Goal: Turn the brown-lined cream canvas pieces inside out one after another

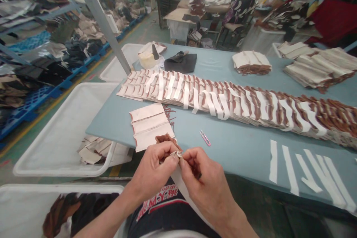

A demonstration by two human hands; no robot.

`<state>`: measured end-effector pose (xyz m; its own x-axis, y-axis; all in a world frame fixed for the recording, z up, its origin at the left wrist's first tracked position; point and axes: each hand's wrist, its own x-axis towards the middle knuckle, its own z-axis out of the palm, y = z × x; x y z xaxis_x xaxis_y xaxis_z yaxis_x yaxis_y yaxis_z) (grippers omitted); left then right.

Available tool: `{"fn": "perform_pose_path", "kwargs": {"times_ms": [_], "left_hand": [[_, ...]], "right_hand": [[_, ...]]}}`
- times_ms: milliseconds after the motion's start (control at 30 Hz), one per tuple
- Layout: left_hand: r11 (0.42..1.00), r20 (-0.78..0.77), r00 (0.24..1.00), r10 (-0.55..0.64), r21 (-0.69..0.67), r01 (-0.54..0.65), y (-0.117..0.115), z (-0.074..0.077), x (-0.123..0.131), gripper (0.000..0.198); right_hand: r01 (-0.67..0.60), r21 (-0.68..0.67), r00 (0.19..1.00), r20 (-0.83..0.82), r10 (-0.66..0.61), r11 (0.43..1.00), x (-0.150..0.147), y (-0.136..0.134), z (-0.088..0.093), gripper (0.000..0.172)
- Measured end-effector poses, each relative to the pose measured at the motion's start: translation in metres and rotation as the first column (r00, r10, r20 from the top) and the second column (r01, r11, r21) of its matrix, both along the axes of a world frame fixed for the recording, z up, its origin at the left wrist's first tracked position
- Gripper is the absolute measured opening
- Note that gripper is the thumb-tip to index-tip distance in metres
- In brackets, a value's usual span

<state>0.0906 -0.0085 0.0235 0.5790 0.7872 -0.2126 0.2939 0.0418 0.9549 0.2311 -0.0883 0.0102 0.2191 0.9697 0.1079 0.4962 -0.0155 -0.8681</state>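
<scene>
Pale fabric scrap (176, 154) sits pinched between left hand (152, 169) and right hand (206, 178); pink-handled snips (205, 138) lie at one o'clock on the counter (237, 148).

Left hand (152, 169) and right hand (205, 180) pinching together

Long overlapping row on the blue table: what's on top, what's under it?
White strips lie across the cream-and-brown pieces of the row. The blue table shows along its edges; whatever lies beneath the row is covered and cannot be seen.
</scene>
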Motion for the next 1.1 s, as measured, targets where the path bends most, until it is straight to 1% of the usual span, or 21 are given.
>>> {"fn": "perform_pose_path", "kwargs": {"times_ms": [133,300,367,500,600,733,800,900,1000,1033,1100], "left_hand": [[0.999,-0.015,0.999,0.029,0.045,-0.029,0.000,-0.003,-0.002,0.028],[0.993,0.013,0.997,0.079,0.090,-0.080,0.000,-0.004,-0.002,0.029],[0.989,0.017,0.994,0.105,0.101,-0.106,0.000,-0.005,-0.002,0.028],[0.989,0.008,0.992,0.123,0.082,-0.123,0.000,-0.011,-0.003,0.025],[0.989,0.024,0.991,0.131,0.068,-0.132,0.001,-0.015,-0.004,0.024],[0.997,0.065,0.995,0.072,-0.009,-0.072,0.002,-0.019,-0.006,0.026],[0.997,0.070,0.995,0.072,-0.016,-0.071,0.002,-0.019,-0.006,0.027],[0.985,0.088,0.983,0.164,0.042,-0.168,0.000,-0.020,-0.004,0.027],[0.961,0.130,0.959,0.253,0.079,-0.265,-0.004,-0.020,0.000,0.029],[0.959,0.138,0.956,0.258,0.080,-0.271,-0.004,-0.020,0.001,0.030],[0.969,0.124,0.966,0.225,0.079,-0.236,-0.003,-0.021,0.002,0.030]], "right_hand": [[0.027,-0.016,1.000,0.001,-0.027,1.000,-0.007,0.001,-0.003,0.012],[0.061,-0.022,0.998,-0.027,-0.062,0.998,-0.013,0.005,-0.008,0.010],[0.083,0.011,0.997,-0.002,-0.083,0.997,-0.016,0.005,-0.011,0.008],[0.118,0.097,0.990,0.063,-0.125,0.988,-0.020,0.006,-0.015,0.009],[0.127,0.115,0.988,0.074,-0.136,0.985,-0.021,0.006,-0.014,0.010],[0.122,0.107,0.990,0.052,-0.128,0.987,-0.022,0.006,-0.014,0.010],[0.113,0.089,0.993,0.023,-0.115,0.990,-0.021,0.007,-0.013,0.011],[0.076,0.044,0.997,-0.021,-0.075,0.996,-0.018,0.005,-0.011,0.012],[0.029,0.033,0.999,0.027,-0.029,0.999,-0.011,0.001,-0.011,0.014],[0.012,0.042,0.998,0.058,-0.014,0.999,-0.008,0.000,-0.012,0.015],[-0.020,0.077,0.993,0.119,0.011,0.997,-0.002,-0.002,-0.015,0.018]]}}
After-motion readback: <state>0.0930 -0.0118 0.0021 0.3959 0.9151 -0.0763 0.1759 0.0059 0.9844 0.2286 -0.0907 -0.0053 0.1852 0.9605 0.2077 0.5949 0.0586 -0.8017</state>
